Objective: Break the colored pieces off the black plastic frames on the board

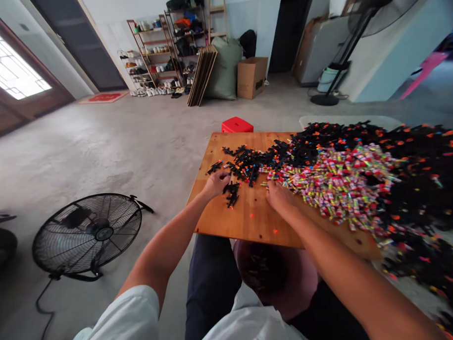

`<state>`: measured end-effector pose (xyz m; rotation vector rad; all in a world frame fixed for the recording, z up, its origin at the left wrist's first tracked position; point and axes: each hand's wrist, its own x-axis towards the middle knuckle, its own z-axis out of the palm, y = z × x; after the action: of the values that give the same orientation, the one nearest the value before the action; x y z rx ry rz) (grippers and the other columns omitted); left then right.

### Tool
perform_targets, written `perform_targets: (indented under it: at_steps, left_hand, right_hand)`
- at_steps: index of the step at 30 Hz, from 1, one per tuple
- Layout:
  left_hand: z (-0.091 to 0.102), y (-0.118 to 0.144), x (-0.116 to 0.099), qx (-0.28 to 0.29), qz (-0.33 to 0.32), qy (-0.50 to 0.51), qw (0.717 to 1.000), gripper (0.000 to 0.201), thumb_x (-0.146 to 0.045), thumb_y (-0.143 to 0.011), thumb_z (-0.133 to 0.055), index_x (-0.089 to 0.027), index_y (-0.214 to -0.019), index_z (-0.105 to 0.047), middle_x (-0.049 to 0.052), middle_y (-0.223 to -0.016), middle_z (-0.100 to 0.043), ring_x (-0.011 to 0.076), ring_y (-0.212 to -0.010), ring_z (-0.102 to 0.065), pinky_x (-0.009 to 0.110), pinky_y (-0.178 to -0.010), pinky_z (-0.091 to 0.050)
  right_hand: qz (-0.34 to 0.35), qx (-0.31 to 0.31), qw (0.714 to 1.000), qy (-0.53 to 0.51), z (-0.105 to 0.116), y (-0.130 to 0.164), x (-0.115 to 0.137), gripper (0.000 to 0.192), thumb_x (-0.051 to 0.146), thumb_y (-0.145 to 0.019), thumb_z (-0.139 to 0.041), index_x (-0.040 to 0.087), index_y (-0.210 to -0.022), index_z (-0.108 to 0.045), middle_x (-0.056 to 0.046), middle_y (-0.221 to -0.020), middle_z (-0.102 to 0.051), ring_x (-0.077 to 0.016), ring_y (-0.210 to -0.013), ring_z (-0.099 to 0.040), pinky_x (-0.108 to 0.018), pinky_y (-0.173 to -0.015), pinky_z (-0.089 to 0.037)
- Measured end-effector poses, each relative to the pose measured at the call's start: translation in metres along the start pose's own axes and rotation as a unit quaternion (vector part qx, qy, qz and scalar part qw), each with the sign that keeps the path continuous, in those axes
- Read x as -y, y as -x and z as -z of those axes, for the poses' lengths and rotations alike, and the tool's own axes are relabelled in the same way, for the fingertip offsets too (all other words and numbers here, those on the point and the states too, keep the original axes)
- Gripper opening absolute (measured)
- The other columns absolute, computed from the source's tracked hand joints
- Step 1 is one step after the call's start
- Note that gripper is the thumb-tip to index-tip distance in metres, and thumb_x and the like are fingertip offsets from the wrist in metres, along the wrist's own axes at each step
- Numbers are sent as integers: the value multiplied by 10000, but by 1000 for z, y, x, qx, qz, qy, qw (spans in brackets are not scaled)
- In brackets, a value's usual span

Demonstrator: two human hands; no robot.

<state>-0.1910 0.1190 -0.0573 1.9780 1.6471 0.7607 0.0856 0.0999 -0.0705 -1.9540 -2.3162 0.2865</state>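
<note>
My left hand (216,184) is over the left part of the wooden table (228,222), its fingers curled together beside small black plastic pieces (232,193) that look like toy guns with orange tips. Whatever those fingers hold is hidden. At the near edge of a heap of small bright tubes (342,181), pink, white and yellow-green, my right hand (280,197) is closed. A small bright-coloured tube (264,184) shows at its fingertips. More black toy-gun pieces (248,164) lie in a loose pile just beyond both hands.
A pink tub (303,286) stands between my legs under the table edge. Black pieces (423,183) are heaped far to the right. A floor fan (102,234) lies left, a red stool (237,124) stands behind the table, and a standing fan (350,51) is at the back right.
</note>
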Motion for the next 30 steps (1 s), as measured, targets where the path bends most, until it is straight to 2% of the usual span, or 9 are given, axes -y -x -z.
perform_targets:
  at_steps: [2, 5, 7, 10, 12, 15, 17, 22, 30]
  left_hand:
    - [4, 4, -6, -47, 54, 155, 985, 277, -345, -961, -378, -167, -879, -573, 25, -768, -603, 127, -641, -581, 235, -599, -470]
    - [4, 16, -20, -65, 103, 417, 901, 257, -439, -880, -547, -190, -830, -502, -6, -738, -587, 108, -585, -565, 219, -540, -449]
    - [1, 26, -32, -39, 92, 481, 871, 312, -452, -814, -665, -198, -838, -484, -25, -723, -599, 98, -555, -562, 212, -520, -437]
    - [-6, 40, -49, 27, 65, 488, 870, 372, -467, -800, -737, -193, -902, -508, -37, -727, -621, 92, -540, -571, 211, -521, -446]
    - [-10, 45, -57, 84, 46, 472, 876, 374, -465, -816, -742, -178, -947, -541, -32, -740, -633, 84, -547, -570, 205, -524, -444]
    - [-14, 50, -65, 150, 20, 433, 889, 347, -402, -824, -739, -159, -1011, -576, -41, -702, -614, 70, -511, -532, 193, -490, -402]
    - [-16, 52, -70, 170, 6, 404, 899, 326, -365, -833, -727, -156, -1039, -587, -55, -668, -587, 66, -485, -510, 190, -474, -382]
    - [-14, 57, -81, 160, -28, 355, 921, 362, -390, -873, -715, -139, -1118, -626, -49, -678, -585, 54, -480, -493, 185, -487, -391]
    - [1, 63, -98, 175, -52, 259, 948, 334, -431, -916, -680, -143, -1082, -704, -28, -662, -586, 73, -501, -519, 186, -489, -406]
  right_hand:
    - [-4, 2, 1000, -23, 4, -2, -2, 259, 137, -974, -526, 101, -1170, -691, -229, -1243, -701, -311, -1199, -655, -373, -1014, -446]
    - [-20, 1, 998, -64, 7, -7, 1, 170, 134, -907, -587, 103, -1005, -723, -235, -1097, -744, -328, -1090, -701, -387, -939, -488]
    - [-31, -9, 994, -106, 7, -6, 6, 140, 184, -900, -594, 134, -967, -706, -184, -990, -765, -298, -980, -725, -366, -863, -517]
    - [-34, -39, 977, -206, 7, 4, 16, 168, 304, -954, -505, 198, -972, -634, -64, -838, -748, -197, -739, -705, -293, -697, -535]
    - [-20, -58, 917, -394, 10, 15, 24, 153, 371, -949, -483, 236, -925, -552, 5, -727, -692, -153, -552, -615, -265, -552, -501]
    - [13, -61, 744, -665, 20, 33, 33, 205, 415, -863, -599, 266, -862, -458, 66, -648, -621, -118, -425, -494, -245, -431, -423]
    - [37, -39, 700, -712, 28, 43, 36, 245, 407, -822, -679, 263, -921, -508, 75, -668, -631, -106, -430, -493, -235, -430, -416]
    - [46, -16, 707, -706, 34, 54, 36, 314, 421, -826, -714, 192, -1040, -690, 43, -672, -632, -100, -479, -524, -234, -459, -425]
    - [47, -41, 731, -680, 34, 61, 29, 361, 497, -821, -771, 183, -993, -731, 32, -648, -628, -106, -488, -533, -241, -471, -442]
